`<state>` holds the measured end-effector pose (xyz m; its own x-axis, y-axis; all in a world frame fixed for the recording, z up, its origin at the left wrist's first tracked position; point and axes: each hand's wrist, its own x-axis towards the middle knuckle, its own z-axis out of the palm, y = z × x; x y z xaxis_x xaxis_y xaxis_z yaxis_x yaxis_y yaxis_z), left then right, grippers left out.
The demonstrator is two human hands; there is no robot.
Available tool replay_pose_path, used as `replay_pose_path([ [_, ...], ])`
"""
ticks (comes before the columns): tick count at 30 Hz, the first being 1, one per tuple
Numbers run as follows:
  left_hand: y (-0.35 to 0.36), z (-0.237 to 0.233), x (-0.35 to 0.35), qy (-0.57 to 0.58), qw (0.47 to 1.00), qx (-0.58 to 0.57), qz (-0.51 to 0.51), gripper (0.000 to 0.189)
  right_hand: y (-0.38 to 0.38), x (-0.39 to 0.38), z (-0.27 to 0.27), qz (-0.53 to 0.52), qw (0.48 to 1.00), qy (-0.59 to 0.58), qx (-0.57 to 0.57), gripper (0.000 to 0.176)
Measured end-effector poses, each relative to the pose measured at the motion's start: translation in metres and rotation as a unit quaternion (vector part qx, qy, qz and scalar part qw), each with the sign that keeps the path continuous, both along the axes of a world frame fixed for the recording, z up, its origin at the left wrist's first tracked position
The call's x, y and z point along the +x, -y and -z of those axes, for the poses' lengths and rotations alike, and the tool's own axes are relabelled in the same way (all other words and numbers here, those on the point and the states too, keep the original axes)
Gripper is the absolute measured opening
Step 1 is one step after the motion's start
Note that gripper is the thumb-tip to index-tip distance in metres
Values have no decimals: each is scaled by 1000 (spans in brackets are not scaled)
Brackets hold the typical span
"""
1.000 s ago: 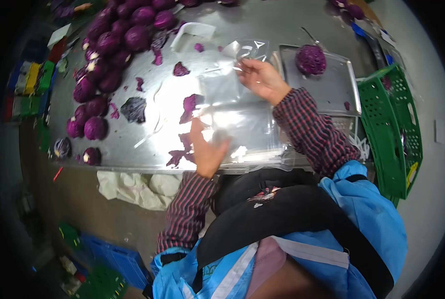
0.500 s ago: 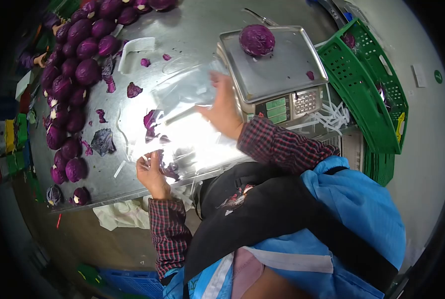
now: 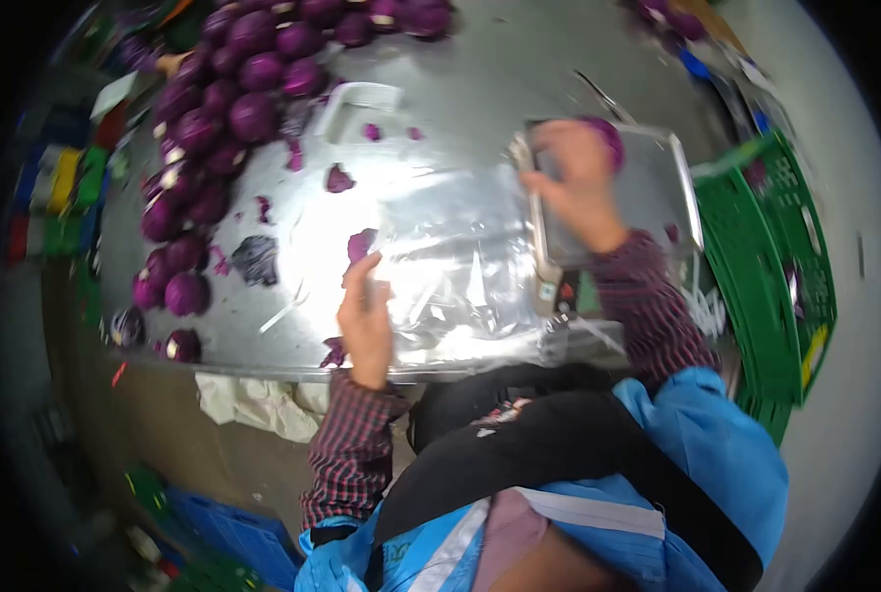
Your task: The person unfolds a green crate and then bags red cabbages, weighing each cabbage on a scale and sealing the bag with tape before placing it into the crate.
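Note:
A sheet of clear plastic film [image 3: 460, 266] lies spread on the steel table [image 3: 480, 79] in front of me. My left hand [image 3: 364, 318] rests on the film's left edge, fingers up against it. My right hand [image 3: 577, 178] reaches over the tray of the weighing scale [image 3: 658, 197] and covers a purple cabbage [image 3: 610, 138] sitting there; only a sliver of the cabbage shows, and the blur hides whether the fingers grip it.
Several purple cabbages [image 3: 233, 99] are piled along the table's left and back. Torn purple leaves [image 3: 255, 259] lie scattered beside the film. A green crate [image 3: 781, 247] stands right of the scale. Cloth [image 3: 253, 405] hangs below the table's front edge.
My right hand has left the film and gone to the cabbage on the scale. My left hand has shifted up along the film's left edge. The view has swung.

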<state>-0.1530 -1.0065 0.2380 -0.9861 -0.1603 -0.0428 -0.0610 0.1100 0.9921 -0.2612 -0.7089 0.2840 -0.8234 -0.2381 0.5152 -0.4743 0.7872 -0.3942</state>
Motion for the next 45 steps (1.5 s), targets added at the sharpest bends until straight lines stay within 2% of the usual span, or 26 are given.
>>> replay_pose_path([
  [2, -13, -5, -5, -76, 986, -146, 19, 63, -34, -18, -20, 106, 990, -33, 83, 72],
  [3, -22, -26, -4, -35, 993, -108, 29, 68, -60, -29, -3, 150, 982, 33, 109, 80],
  [6, -30, -28, -9, -49, 994, -94, 13, 60, -94, -41, 13, 111, 972, 207, -2, 78],
  [7, -31, -25, -12, 44, 998, 30, 27, 57, -106, -46, 18, 93, 974, 208, -20, 74],
  [8, -32, -23, -12, 138, 977, 155, 46, 55, -114, -49, 19, 71, 946, 279, -150, 76],
  [10, -46, -10, -16, 140, 964, 224, 35, 49, -91, -32, 1, 42, 780, 373, -501, 81],
  [12, -60, -8, -16, 126, 986, 104, 43, 59, -47, -1, -31, -91, 695, 367, -611, 87],
  [16, -85, -3, -20, 226, 952, 192, 74, 61, 34, 43, -49, -338, 576, 493, -558, 95],
  [17, -91, 26, -26, 184, 879, 440, -21, 44, 45, 43, -47, -354, 591, 521, -505, 94],
  [18, -79, 2, -24, 187, 869, 452, 68, 33, 53, 42, -39, -365, 602, 551, -449, 94],
  [20, -63, -3, -20, 147, 918, 358, 84, 25, 61, 45, -19, -303, 563, 598, -484, 92],
  [23, -47, 9, -14, 173, 933, 313, -33, 23, 66, 52, 1, -278, 537, 616, -505, 82],
  [25, -47, 8, -11, 80, 965, 247, -29, 22, 64, 59, 15, -268, 493, 649, -514, 77],
  [26, -45, 2, -7, 83, 964, 251, -32, 22, 64, 60, 20, -264, 492, 654, -511, 77],
  [28, -39, -6, 2, 13, 999, 41, -17, 21, 65, 67, 35, -179, 510, 663, -519, 66],
  [30, -45, -17, 10, -19, 999, 35, 28, 19, 72, 69, 49, -99, 721, 615, -304, 35],
  [31, -52, -28, 15, -43, 997, 46, 49, 19, 80, 72, 30, -106, 721, 626, -277, 30],
  [32, -53, -13, 37, -59, 997, 40, 33, 19, 80, 99, 59, -131, 788, 520, -302, 37],
  [33, -53, -35, 22, -2, 998, 50, 23, 18, 76, 76, 43, 4, 744, 631, -221, 81],
  [34, -42, -46, 21, 88, 986, 137, 19, 17, 73, 75, 28, -48, 805, 580, -114, 99],
  [36, -26, -53, 12, 62, 984, 167, -13, 19, 81, 84, -5, -224, 934, 276, 30, 75],
  [37, -22, -52, 6, 61, 979, 191, -20, 18, 81, 78, 3, -222, 932, 285, 31, 75],
  [39, -16, -50, 2, 39, 968, 247, -35, 18, 79, 61, 25, -314, 893, 239, 218, 41],
  [41, -2, -60, -3, -26, 952, 300, -61, 17, 93, 49, -9, -317, 914, 199, 157, 33],
  [44, 23, -60, 6, 41, 934, 349, -70, 16, 108, 40, -27, -332, 921, 192, 73, 25],
  [45, 26, -49, 8, 79, 937, 331, -74, 16, 108, 34, -18, -411, 851, 317, 76, 27],
])
